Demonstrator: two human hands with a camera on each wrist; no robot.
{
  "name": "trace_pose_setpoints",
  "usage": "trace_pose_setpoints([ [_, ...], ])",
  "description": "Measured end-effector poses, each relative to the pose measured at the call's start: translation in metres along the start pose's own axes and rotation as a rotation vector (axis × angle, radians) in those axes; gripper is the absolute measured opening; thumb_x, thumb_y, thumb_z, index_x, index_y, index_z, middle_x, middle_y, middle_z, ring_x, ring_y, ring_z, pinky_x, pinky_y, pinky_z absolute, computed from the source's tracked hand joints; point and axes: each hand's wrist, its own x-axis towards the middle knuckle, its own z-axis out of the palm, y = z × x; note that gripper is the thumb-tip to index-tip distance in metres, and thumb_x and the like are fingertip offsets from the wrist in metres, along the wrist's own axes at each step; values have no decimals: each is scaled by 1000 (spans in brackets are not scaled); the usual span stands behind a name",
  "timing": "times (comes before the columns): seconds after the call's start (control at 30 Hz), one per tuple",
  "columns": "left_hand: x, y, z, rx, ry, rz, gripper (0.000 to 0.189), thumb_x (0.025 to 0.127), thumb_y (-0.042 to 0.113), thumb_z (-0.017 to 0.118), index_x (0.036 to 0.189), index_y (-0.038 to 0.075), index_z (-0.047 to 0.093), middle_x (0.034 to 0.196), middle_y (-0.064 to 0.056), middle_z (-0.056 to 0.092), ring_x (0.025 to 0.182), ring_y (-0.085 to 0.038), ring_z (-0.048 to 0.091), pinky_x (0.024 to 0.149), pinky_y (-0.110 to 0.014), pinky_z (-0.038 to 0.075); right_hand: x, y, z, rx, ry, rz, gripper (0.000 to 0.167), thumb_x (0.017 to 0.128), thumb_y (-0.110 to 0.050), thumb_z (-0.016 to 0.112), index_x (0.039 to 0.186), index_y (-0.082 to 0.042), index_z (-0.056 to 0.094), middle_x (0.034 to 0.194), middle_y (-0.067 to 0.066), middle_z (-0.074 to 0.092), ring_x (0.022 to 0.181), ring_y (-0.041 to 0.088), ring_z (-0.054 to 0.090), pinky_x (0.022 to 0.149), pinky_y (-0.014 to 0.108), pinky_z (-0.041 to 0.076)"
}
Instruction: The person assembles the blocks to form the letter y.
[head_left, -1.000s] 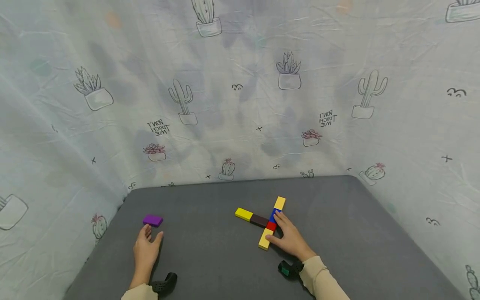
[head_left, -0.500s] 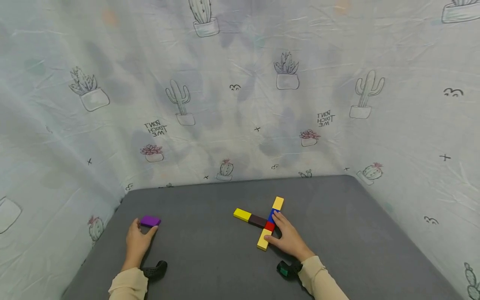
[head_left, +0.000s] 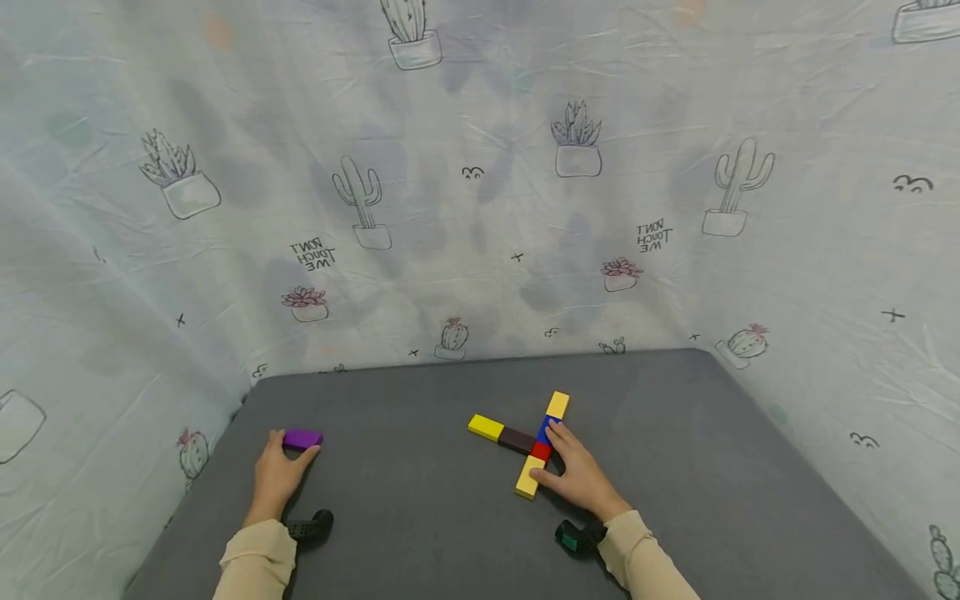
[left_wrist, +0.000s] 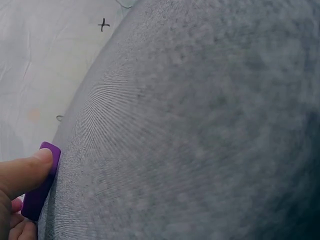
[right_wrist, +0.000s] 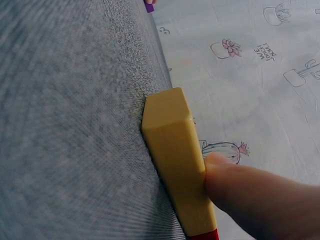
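Note:
At the table's left, my left hand (head_left: 276,475) pinches a purple block (head_left: 303,439) by its ends; the left wrist view shows the thumb pressed on one end of that block (left_wrist: 48,172). On the right, my right hand (head_left: 585,477) rests over a row of blocks: fingertips on the blue block (head_left: 544,430), thumb on the near pale yellow block (head_left: 528,482). A red block (head_left: 540,452) lies between those two, and another pale yellow block (head_left: 557,405) ends the row. From it a dark brown block (head_left: 515,440) and a bright yellow block (head_left: 486,427) branch left.
The grey table (head_left: 405,500) has its far edge against a curtain (head_left: 480,208) printed with cacti, which also hangs at both sides. Black wrist devices sit at the left wrist (head_left: 311,527) and the right wrist (head_left: 577,537).
My left hand has moved forward and slightly left to the purple block, and its thumb and fingers have come onto the block's ends. The right hand and joined blocks stay put.

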Motion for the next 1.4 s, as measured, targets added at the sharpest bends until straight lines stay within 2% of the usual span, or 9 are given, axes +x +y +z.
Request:
trace_pose_setpoints([
  [0.1,0,1,-1,8,-5,-12,81,91,27,62,142,-19,18,147,-42,6,135,-57,11,110,-64,15,0,1,1,-10,-2,4,85,83,-53,65,145,-2,36,154,15,28,141,36,26,109,56,31],
  [0.2,0,1,-1,-9,-4,-26,80,91,26,63,141,-19,20,147,-41,10,135,-56,14,110,-63,16,-1,2,1,-11,-4,10,86,82,-53,66,145,-2,36,154,15,28,142,36,26,109,56,30],
  [0.27,0,1,-1,-83,2,-52,79,91,23,63,141,-18,20,146,-42,14,135,-54,17,111,-61,19,-1,2,1,-6,-1,8,86,82,-53,66,145,-2,37,154,15,28,141,36,26,109,57,30],
  [0.43,-1,-4,-3,-372,16,-135,84,91,19,64,145,-14,9,148,-40,8,138,-51,14,113,-54,21,0,2,0,5,-4,1,85,83,-52,65,145,-1,36,154,16,27,142,37,25,109,57,30],
  [0.5,-2,-6,-4,-424,18,-151,88,90,21,65,146,-13,6,150,-38,5,139,-49,12,114,-53,20,0,1,0,6,-11,3,86,83,-52,65,145,-1,36,155,16,26,142,36,24,110,56,30],
  [0.73,-4,-3,-3,-393,14,-137,87,89,24,67,146,-13,11,149,-38,10,138,-48,17,113,-52,23,0,0,-2,22,-10,12,85,83,-51,65,145,-1,35,155,15,26,142,36,24,110,57,28],
  [0.97,-15,8,-1,-349,-97,-121,87,90,21,66,146,-14,8,149,-38,8,139,-47,15,113,-52,23,-1,2,0,-4,-9,9,86,83,-53,65,145,-2,35,155,15,26,142,35,24,110,56,29],
  [1.2,-24,31,8,-323,-187,-16,81,88,17,68,145,-12,17,150,-36,14,140,-45,19,112,-48,27,0,1,0,11,-1,13,86,83,-52,66,145,-1,36,155,15,27,142,36,24,110,57,29],
  [1.4,-32,61,19,-259,-205,107,77,85,22,72,143,-6,29,147,-31,30,136,-43,31,108,-47,35,0,0,0,6,-8,16,86,83,-52,66,145,-2,35,155,15,26,142,36,24,109,57,29],
])
